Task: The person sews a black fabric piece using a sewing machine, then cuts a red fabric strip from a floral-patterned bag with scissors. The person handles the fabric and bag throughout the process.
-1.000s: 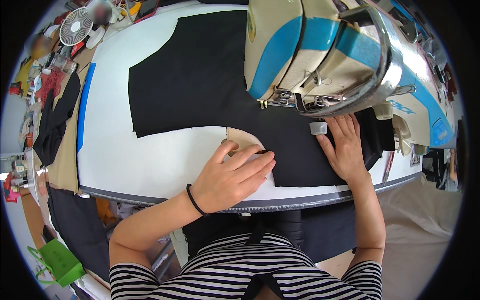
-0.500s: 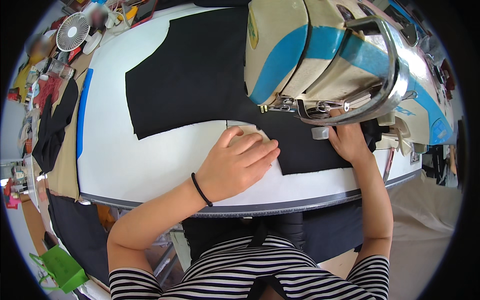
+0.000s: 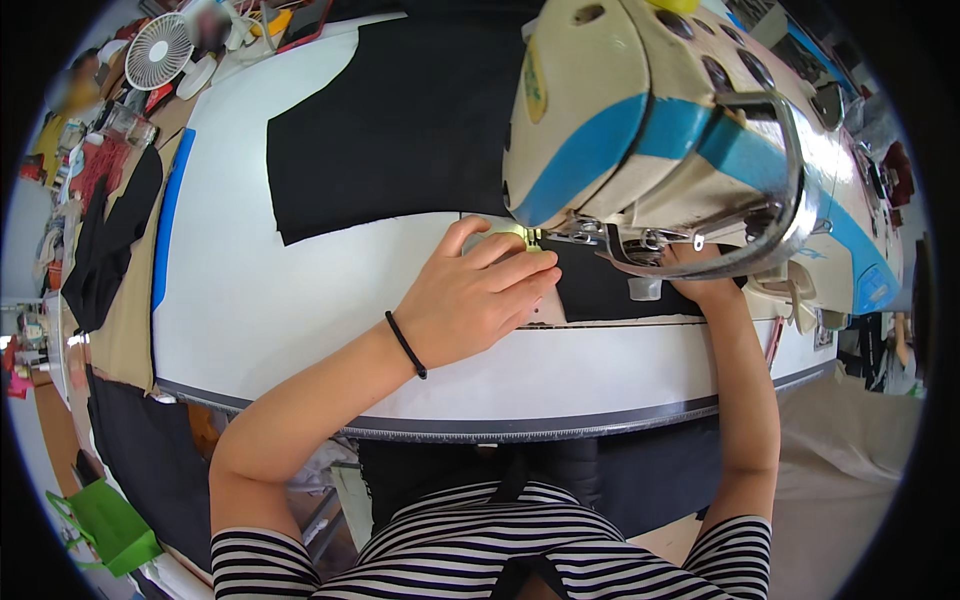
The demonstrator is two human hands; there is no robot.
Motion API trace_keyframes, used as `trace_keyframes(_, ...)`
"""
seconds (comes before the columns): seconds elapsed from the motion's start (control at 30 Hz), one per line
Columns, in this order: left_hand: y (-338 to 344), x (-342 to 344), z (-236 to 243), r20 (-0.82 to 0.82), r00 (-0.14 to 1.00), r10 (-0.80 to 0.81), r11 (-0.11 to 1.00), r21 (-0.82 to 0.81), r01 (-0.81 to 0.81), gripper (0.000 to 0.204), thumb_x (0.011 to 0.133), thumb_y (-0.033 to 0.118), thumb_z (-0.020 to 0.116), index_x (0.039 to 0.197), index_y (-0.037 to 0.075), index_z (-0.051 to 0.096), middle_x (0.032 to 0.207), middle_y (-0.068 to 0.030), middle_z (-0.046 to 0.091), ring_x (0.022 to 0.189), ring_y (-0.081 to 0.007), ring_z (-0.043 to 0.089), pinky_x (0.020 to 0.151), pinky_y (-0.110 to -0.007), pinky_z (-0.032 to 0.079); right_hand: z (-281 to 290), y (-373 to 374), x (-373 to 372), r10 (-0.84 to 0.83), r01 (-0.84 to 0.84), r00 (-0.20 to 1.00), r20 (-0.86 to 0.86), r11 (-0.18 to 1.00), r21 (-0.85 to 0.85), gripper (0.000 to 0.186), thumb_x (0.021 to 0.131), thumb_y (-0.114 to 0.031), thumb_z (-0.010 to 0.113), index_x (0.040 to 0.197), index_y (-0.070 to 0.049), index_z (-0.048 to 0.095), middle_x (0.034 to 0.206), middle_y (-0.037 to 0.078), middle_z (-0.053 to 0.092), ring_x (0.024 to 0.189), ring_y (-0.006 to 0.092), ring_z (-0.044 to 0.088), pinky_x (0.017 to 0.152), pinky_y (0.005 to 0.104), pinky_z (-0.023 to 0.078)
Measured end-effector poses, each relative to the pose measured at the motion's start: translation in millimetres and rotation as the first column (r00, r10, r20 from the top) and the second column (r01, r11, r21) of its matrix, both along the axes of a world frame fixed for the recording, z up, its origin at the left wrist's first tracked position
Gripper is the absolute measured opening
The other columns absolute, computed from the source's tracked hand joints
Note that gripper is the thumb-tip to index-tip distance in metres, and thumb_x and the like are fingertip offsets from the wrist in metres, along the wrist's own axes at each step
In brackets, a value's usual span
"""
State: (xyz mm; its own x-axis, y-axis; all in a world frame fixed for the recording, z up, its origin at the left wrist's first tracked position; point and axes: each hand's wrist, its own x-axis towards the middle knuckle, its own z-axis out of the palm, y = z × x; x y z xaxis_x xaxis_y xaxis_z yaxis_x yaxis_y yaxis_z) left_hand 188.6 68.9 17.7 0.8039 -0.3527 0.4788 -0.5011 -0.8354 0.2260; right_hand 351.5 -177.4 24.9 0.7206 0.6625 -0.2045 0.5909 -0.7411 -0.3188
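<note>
A large piece of black fabric (image 3: 390, 130) lies across the white sewing table, running under the head of a cream and blue sewing machine (image 3: 580, 130). My left hand (image 3: 482, 295) rests just left of the needle area (image 3: 534, 238), fingers stretched and slightly curved, their tips by the fabric's curved edge. It grips nothing. My right hand (image 3: 703, 280) reaches under the machine's arm onto the fabric's right part. The metal guard bar (image 3: 800, 180) and machine body hide its fingers.
A white fan (image 3: 160, 50) stands at the far left near cluttered supplies. Black cloth strips (image 3: 115, 240) lie on the left side surface. A measuring tape strip (image 3: 520, 430) lines the table's front edge. A green bag (image 3: 110, 525) sits low at the left.
The black fabric has shifted away from me under the machine. My right hand has moved forward with it, further behind the guard bar. My left hand stays near the needle, fingers still stretched.
</note>
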Motion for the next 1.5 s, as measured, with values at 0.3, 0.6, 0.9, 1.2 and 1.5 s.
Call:
trace_keyframes(0.3,5,-2,-9,0.048,0.999,-0.002,1.000,-0.019,0.002,0.027,0.077,0.017,0.062,0.104,0.012,0.065,0.111,0.0016,0.059,0.099,-0.0175,0.052,0.091,-0.041,0.038,-24,-10,10,0.041,0.018,0.985,0.166,0.941,-0.339,0.034,0.085,-0.024,0.051,0.112,-0.008,0.062,0.119,0.023,0.054,0.114,0.0395,0.048,0.099,0.0433,0.037)
trace_keyframes(0.6,7,-2,-16,0.116,0.992,-0.041,0.987,-0.151,0.059,0.025,0.076,0.018,0.064,0.099,0.009,0.066,0.106,0.0009,0.060,0.101,-0.0184,0.051,0.094,-0.040,0.039,-38,-17,19,0.120,-0.138,0.930,0.348,0.990,0.028,0.030,0.086,-0.020,0.057,0.112,-0.005,0.059,0.114,0.021,0.058,0.109,0.0406,0.050,0.095,0.0465,0.037)
trace_keyframes(0.9,89,17,-25,0.050,0.842,0.538,0.841,-0.106,-0.531,0.036,0.091,0.024,0.049,0.122,0.006,0.054,0.132,-0.0076,0.049,0.124,-0.0259,0.043,0.106,-0.041,0.031,-44,-11,30,0.133,-0.235,0.894,0.427,0.952,0.196,0.028,0.080,-0.010,0.062,0.107,-0.001,0.060,0.110,0.022,0.058,0.106,0.0422,0.050,0.093,0.0457,0.037)
trace_keyframes(1.2,75,-72,-8,-0.003,0.831,0.556,0.818,0.182,-0.546,0.038,0.085,0.026,0.059,0.113,0.001,0.058,0.126,-0.0104,0.052,0.115,-0.0269,0.050,0.092,-0.037,0.044,4,3,-45,0.078,-0.214,0.786,0.613,0.965,0.151,0.039,0.082,-0.018,0.061,0.116,-0.001,0.052,0.119,0.020,0.050,0.112,0.0381,0.044,0.097,0.0455,0.035)
trace_keyframes(1.5,37,-144,29,-0.109,0.852,0.512,0.850,0.207,-0.484,0.021,0.075,0.020,0.068,0.087,0.003,0.064,0.089,-0.0038,0.056,0.078,-0.0172,0.054,0.058,-0.028,0.050,-11,-12,-51,-0.174,0.096,0.746,0.643,0.983,0.155,0.055,0.089,-0.027,0.054,0.139,-0.012,0.036,0.141,0.018,0.034,0.131,0.0348,0.030,0.106,0.0462,0.024)
